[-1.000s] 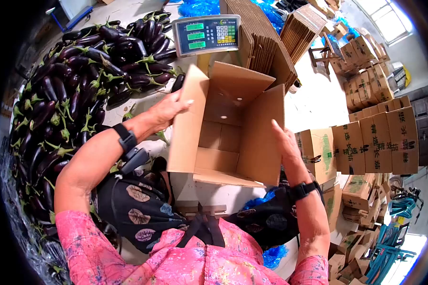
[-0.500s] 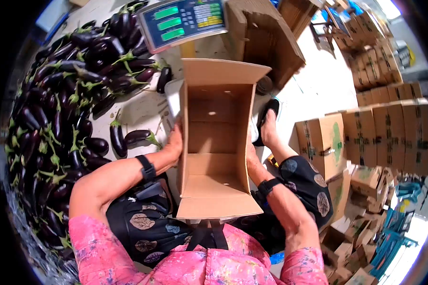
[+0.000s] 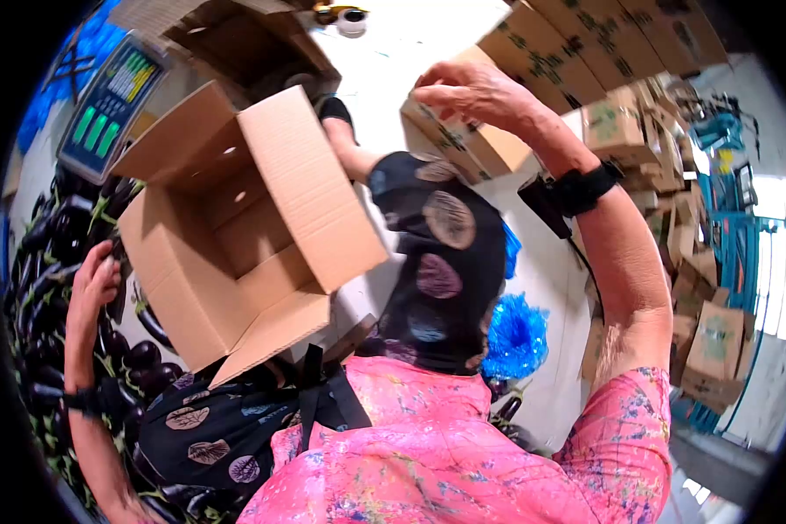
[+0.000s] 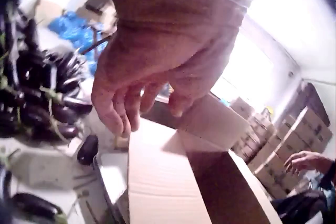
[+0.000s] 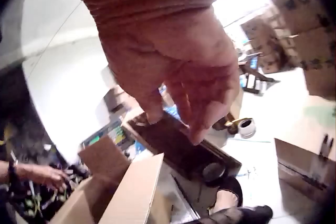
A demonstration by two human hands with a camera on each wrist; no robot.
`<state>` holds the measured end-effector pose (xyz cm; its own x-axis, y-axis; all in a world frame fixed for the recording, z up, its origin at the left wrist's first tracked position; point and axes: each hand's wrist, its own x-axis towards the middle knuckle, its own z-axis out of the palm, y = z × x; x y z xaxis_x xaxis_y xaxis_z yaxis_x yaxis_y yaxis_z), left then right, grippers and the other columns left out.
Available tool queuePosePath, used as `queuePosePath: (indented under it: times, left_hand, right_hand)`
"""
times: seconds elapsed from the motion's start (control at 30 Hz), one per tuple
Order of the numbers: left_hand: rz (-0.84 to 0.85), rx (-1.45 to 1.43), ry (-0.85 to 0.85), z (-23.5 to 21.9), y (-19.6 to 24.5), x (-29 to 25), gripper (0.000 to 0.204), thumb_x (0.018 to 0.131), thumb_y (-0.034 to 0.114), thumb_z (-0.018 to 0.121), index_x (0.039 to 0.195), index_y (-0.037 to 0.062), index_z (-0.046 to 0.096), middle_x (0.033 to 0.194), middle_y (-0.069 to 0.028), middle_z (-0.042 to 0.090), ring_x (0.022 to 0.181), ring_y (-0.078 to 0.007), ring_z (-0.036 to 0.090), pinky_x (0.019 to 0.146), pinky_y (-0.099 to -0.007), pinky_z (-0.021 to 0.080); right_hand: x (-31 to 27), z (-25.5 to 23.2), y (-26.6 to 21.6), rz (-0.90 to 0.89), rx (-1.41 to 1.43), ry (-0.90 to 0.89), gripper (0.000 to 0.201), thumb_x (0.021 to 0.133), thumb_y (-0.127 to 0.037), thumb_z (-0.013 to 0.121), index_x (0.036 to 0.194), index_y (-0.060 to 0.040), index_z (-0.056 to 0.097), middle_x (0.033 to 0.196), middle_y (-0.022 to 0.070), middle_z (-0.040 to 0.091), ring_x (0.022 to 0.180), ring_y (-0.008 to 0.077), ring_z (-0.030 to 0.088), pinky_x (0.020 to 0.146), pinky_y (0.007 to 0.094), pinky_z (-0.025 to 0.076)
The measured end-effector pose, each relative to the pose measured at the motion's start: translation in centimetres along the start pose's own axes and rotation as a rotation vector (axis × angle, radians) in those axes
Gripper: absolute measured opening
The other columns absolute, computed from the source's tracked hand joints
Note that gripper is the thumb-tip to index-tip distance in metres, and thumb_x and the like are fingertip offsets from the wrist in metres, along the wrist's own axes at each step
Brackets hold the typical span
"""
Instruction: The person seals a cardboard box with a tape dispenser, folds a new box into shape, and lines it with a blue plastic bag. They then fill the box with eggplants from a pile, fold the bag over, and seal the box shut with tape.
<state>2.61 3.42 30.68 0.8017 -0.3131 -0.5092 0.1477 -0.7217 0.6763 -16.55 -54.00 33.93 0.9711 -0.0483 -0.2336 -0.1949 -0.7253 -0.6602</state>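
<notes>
An open cardboard box rests tilted on my lap at the centre left of the head view, its mouth turned up toward the upper left and its flaps spread, so it seems placed ready to take produce. Neither of my hands holds it.

My left hand is at the left edge of the frame, just beside the box's outer wall and over a heap of dark purple eggplants. Its fingers are loosely curled and its grip looks released; I cannot tell whether it touches an eggplant.

My right hand is raised at the upper centre, well apart from the box, fingers relaxed and grasping nothing.

A digital scale with green readouts sits in the upper left, behind the box. Stacks of sealed cartons fill the upper right.
</notes>
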Motion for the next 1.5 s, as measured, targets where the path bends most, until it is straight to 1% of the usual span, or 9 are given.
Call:
queuePosePath:
  times: [0.2,0.27,0.47,0.83,1.03,1.17,1.3,1.37,1.5]
  left_hand:
    - [0.293,0.352,-0.390,8.2,11.0,-11.2,0.069,0.071,0.010,0.065,0.137,0.0001,0.051,0.115,-0.0105,0.064,0.106,-0.0216,0.061,0.092,-0.0344,0.049]
    - [0.682,0.626,-0.439,11.7,12.4,-13.3,0.083,0.063,0.025,0.085,0.135,0.0013,0.053,0.118,-0.0165,0.064,0.109,-0.0343,0.061,0.097,-0.0404,0.047]
    - [0.639,0.785,-0.382,18.5,11.0,-14.8,0.042,0.079,0.007,0.074,0.118,0.0040,0.060,0.096,-0.0199,0.058,0.087,-0.0433,0.059,0.076,-0.0485,0.049]
    - [0.565,0.680,-0.366,19.2,11.2,-14.8,0.032,0.083,0.004,0.067,0.114,0.0010,0.061,0.097,-0.0192,0.059,0.089,-0.0412,0.059,0.078,-0.0454,0.047]
    - [0.594,0.558,-0.341,19.9,12.3,-15.8,0.045,0.083,0.005,0.066,0.127,-0.0008,0.056,0.115,-0.0194,0.059,0.106,-0.0391,0.059,0.093,-0.0398,0.047]
    - [0.754,0.560,-0.239,20.6,13.1,-16.3,0.047,0.083,0.004,0.066,0.128,-0.0004,0.056,0.122,-0.0174,0.059,0.112,-0.0383,0.059,0.098,-0.0394,0.046]
    - [0.869,0.473,-0.180,20.0,15.0,-17.4,0.045,0.083,0.001,0.066,0.128,0.0004,0.058,0.125,-0.0159,0.060,0.111,-0.0354,0.061,0.097,-0.0399,0.048]
    - [0.909,0.313,-0.263,20.6,15.9,-17.4,0.044,0.084,0.001,0.068,0.127,0.0008,0.059,0.126,-0.0163,0.060,0.110,-0.0309,0.063,0.089,-0.0371,0.052]
    - [1.013,0.051,-0.361,25.7,19.2,-17.8,0.058,0.081,0.003,0.073,0.135,0.0010,0.054,0.131,-0.0190,0.057,0.114,-0.0295,0.061,0.085,-0.0351,0.056]
  right_hand:
    - [-16.4,6.7,18.0,0.441,-0.223,-0.076,0.053,0.077,-0.052,0.072,0.105,-0.0065,0.073,0.101,0.0190,0.071,0.096,0.0358,0.068,0.084,0.0437,0.054]
    - [-21.5,11.6,22.7,0.547,-0.193,0.027,0.071,0.068,-0.052,0.084,0.117,-0.0033,0.067,0.110,0.0231,0.069,0.105,0.0384,0.066,0.091,0.0443,0.053]
    - [-28.0,22.3,24.5,0.931,-0.201,0.563,0.068,0.069,-0.041,0.086,0.119,-0.0005,0.064,0.111,0.0246,0.069,0.107,0.0386,0.065,0.094,0.0447,0.052]
    - [-42.9,25.5,24.9,1.252,-0.137,0.332,0.065,0.071,-0.039,0.083,0.121,-0.0019,0.063,0.121,0.0260,0.063,0.117,0.0394,0.059,0.097,0.0437,0.049]
    - [-39.9,28.2,16.3,0.645,-0.247,0.600,0.068,0.067,-0.041,0.087,0.117,-0.0034,0.060,0.115,0.0212,0.059,0.108,0.0398,0.055,0.093,0.0473,0.048]
    - [-37.7,34.6,17.5,0.695,-0.392,0.092,0.025,0.075,-0.021,0.075,0.093,-0.0051,0.071,0.092,0.0198,0.065,0.092,0.0424,0.061,0.082,0.0494,0.053]
    - [-35.5,27.7,16.1,0.596,0.081,0.435,0.019,0.081,-0.016,0.063,0.093,-0.0013,0.064,0.085,0.0221,0.068,0.082,0.0461,0.063,0.071,0.0476,0.051]
    - [-34.1,22.5,14.0,0.551,0.284,0.389,0.016,0.090,-0.019,0.060,0.093,-0.0031,0.060,0.071,0.0026,0.056,0.068,0.0163,0.055,0.065,0.0333,0.045]
    - [-30.3,12.9,5.2,0.422,0.555,0.212,0.016,0.094,-0.020,0.060,0.088,-0.0053,0.061,0.074,-0.0066,0.049,0.073,0.0053,0.046,0.065,0.0251,0.039]
